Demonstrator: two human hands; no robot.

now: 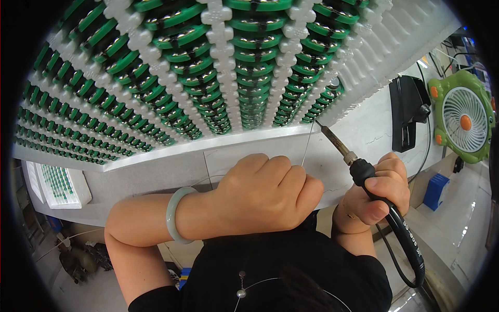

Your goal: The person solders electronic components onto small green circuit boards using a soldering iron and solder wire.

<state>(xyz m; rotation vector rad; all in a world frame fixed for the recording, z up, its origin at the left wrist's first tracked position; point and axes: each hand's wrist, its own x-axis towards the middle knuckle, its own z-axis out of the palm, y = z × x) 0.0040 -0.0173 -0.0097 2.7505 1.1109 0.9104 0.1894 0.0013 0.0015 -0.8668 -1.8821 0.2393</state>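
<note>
My left hand [265, 192] is closed, with its back turned up and a pale green bangle [174, 216] on the wrist. From its far side a thin solder wire [309, 143] rises toward the near end of a row of parts. My right hand [384, 190] grips the black handle of a soldering iron [362, 172]. The iron's dark tip points up and left, close to the wire's upper end. Beside both lie green round-edged boards [254, 93] with shiny metal parts, set in rows in a white foam tray [223, 140]. My left fingertips are hidden.
The tray takes up most of the far table [130, 179]. At the right stand a black iron stand [406, 112], a green fan [464, 117] and a blue box [436, 191]. The iron's cable [393, 255] loops below my right hand. A smaller foam tray [62, 184] lies at the left.
</note>
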